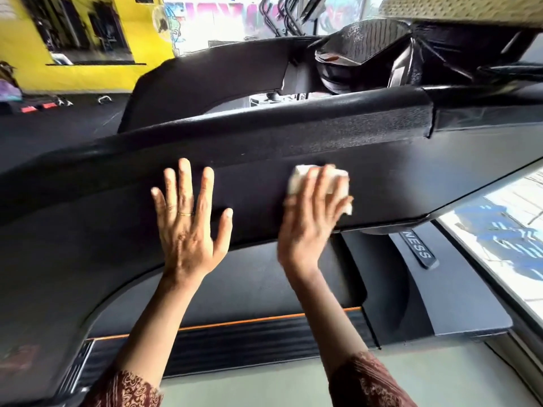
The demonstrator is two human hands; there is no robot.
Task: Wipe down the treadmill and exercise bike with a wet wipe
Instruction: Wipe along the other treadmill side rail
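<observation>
A black treadmill console panel [396, 177] stretches across the view. My left hand [188, 221] lies flat on it with fingers spread and straight. To its right, my right hand [311, 212] presses a folded white wet wipe [302, 174] against the same panel; the fingers lie over the wipe and hide most of it, and the hand is blurred. Below the hands are the treadmill's black side rail with an orange stripe [264, 320] and the grey belt deck [264, 386].
A padded black handrail [323, 121] runs just above the panel. Another black machine part [367, 51] stands behind it. A yellow wall [88, 74] and dark gym floor lie at the left. A bright window [499, 236] is at the right.
</observation>
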